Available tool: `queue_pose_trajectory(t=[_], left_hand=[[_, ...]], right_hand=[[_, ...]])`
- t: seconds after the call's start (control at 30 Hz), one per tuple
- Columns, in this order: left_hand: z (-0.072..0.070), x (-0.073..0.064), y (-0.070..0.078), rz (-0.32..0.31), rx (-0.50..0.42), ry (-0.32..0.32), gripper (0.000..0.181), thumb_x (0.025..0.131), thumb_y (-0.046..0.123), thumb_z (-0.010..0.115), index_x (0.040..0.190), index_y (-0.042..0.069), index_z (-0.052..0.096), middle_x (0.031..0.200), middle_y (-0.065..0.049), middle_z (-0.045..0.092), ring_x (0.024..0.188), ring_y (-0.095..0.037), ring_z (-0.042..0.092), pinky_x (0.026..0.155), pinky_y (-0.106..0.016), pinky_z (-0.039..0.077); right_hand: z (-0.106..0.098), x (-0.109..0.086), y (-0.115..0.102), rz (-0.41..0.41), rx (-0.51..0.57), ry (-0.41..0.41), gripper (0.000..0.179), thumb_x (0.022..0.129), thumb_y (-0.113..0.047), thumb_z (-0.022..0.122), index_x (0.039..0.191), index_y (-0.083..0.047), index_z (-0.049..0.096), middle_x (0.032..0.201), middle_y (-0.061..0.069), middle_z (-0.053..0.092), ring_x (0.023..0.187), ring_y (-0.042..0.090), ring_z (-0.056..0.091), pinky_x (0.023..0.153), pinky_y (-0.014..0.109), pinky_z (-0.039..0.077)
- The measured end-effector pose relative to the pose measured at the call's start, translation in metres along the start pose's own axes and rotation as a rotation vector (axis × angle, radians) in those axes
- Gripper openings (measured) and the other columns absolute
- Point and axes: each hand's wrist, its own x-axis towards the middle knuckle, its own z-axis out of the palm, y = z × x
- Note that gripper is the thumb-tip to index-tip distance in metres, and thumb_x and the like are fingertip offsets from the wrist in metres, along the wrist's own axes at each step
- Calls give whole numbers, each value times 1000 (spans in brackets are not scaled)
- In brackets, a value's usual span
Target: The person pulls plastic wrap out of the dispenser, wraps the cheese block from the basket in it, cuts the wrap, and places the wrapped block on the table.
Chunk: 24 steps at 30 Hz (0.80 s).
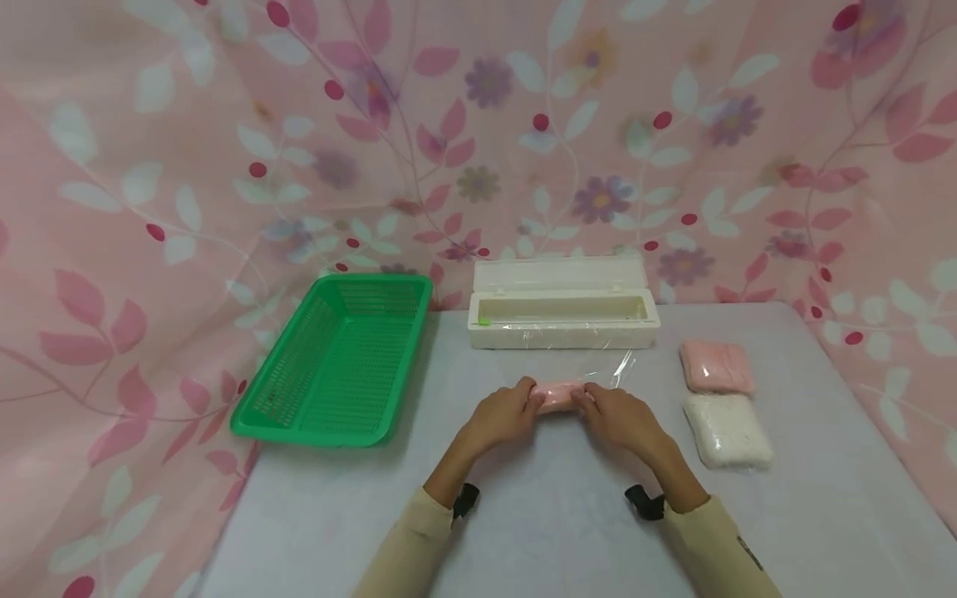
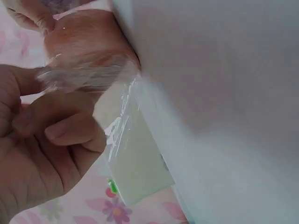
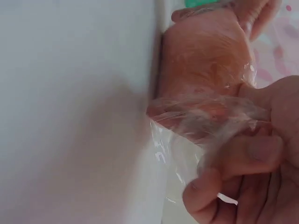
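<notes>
A flat pink bundle [image 1: 557, 397], like folded cloth, lies between the two hands in clear cling film [image 3: 205, 114]. My left hand [image 1: 504, 413] is at its left end; in the left wrist view thumb and curled fingers pinch the gathered film [image 2: 88, 77] beside the bundle. At the right end, my right hand [image 1: 620, 415] pinches the film likewise, its fingers curled in the right wrist view. A loose, shiny stretch of film reaches from the bundle toward the cling film box [image 1: 561, 336], white with its lid raised, standing behind the hands.
On the left sits a green perforated basket [image 1: 407, 365]. To the right lie a pink wrapped bundle [image 1: 718, 367] and, nearer, a white wrapped bundle [image 1: 727, 432]. A flowered curtain [image 1: 478, 124] hangs behind the white-covered table [image 1: 546, 531].
</notes>
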Motion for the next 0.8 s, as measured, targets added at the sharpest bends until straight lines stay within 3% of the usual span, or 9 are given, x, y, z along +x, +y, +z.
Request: queue_pose_trajectory(t=[0.07,0.2,0.33,0.4,0.5,0.63,0.7,0.8], left_hand=[[-4,13,-4,-44,-37,31,29,104,32,47,107,5,57,72,-5,60,61,-16,54,55,-33,45],[-6,37,-11,-159,-91,82,35,103,39,46,93,7,54,65,0,55,56,-14,52,48,-29,41],[1,51,-21,-254,-102,177,39,101,49,46,91,12,51,65,2,54,58,-14,52,50,-30,38],[6,52,-24,-265,-82,247,42,98,54,51,94,12,52,66,1,55,58,-15,52,50,-31,38],[10,50,-23,-240,-47,325,43,90,55,64,100,14,56,75,0,63,63,-16,57,52,-31,41],[8,51,-19,-196,-48,359,47,82,44,78,113,13,59,92,-2,69,73,-17,64,56,-32,46],[8,55,-19,-186,-63,361,48,81,39,80,115,13,59,92,-1,68,75,-17,63,58,-33,47],[10,60,-20,-185,-72,355,43,80,34,82,109,13,60,90,0,66,75,-15,61,59,-33,47]], right_hand=[[-3,14,0,45,13,-9,40,106,-40,41,86,-10,60,72,5,60,68,26,60,59,45,45],[-7,38,2,121,49,-35,55,105,-44,38,70,-10,62,59,1,56,57,19,54,53,37,42],[-6,56,6,223,71,-34,62,104,-46,40,60,-9,63,52,2,55,51,19,51,46,32,37],[-2,60,8,271,57,-3,62,103,-48,41,59,-10,61,53,2,55,51,19,50,44,32,35],[0,59,9,290,32,119,54,99,-51,50,69,-8,65,62,5,60,58,22,55,48,35,39],[-3,55,3,179,47,276,41,91,-45,68,101,-5,70,92,11,71,81,30,65,63,45,49],[-5,57,0,118,70,281,44,87,-39,73,114,-5,67,103,13,70,90,32,65,70,49,49],[-3,63,-2,91,97,249,46,84,-32,78,116,-2,65,102,14,68,89,31,62,71,48,48]])
